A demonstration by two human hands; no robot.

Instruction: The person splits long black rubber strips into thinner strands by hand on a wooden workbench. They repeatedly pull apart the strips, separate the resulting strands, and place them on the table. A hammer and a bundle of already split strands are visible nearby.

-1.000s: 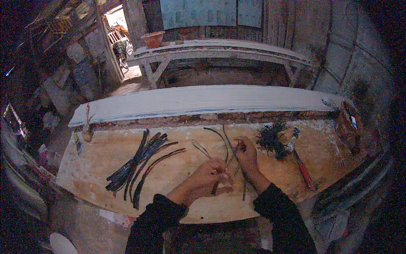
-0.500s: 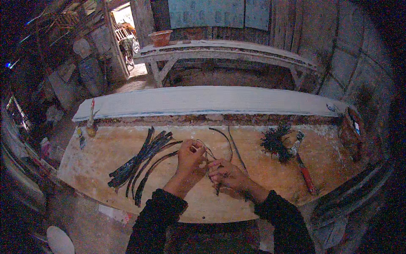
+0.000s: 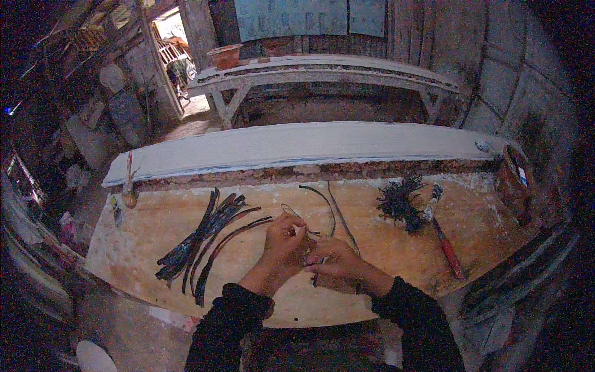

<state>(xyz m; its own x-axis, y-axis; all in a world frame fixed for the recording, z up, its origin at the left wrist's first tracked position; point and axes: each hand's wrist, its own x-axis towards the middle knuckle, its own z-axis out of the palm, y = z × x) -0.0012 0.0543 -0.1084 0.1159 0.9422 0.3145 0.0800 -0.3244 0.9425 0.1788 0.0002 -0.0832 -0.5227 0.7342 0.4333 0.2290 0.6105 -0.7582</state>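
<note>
Over the middle of the wooden board, my left hand (image 3: pixel 285 245) and my right hand (image 3: pixel 338 263) come together with curled fingers. Both grip a thin dark strip (image 3: pixel 315 280), whose end pokes out below the right hand. A fine loop rises above the left fingers; most of what lies between the hands is hidden. Left of the hands lies a bundle of flat dark strips (image 3: pixel 201 232), with a few curved ones beside it. Two loose thin strips (image 3: pixel 339 214) lie just beyond the right hand.
On the right are a tangled clump of dark short pieces (image 3: pixel 401 203) and a hammer (image 3: pixel 447 248) with a red handle. A brush-like tool (image 3: pixel 129 186) stands at the far left. A brown container (image 3: pixel 515 186) sits at the right edge. Behind runs a long white plank (image 3: pixel 297 144).
My hands have drawn closer together, the left moving slightly down and right. The strip between them is now more covered by fingers. The whole view has shifted slightly.
</note>
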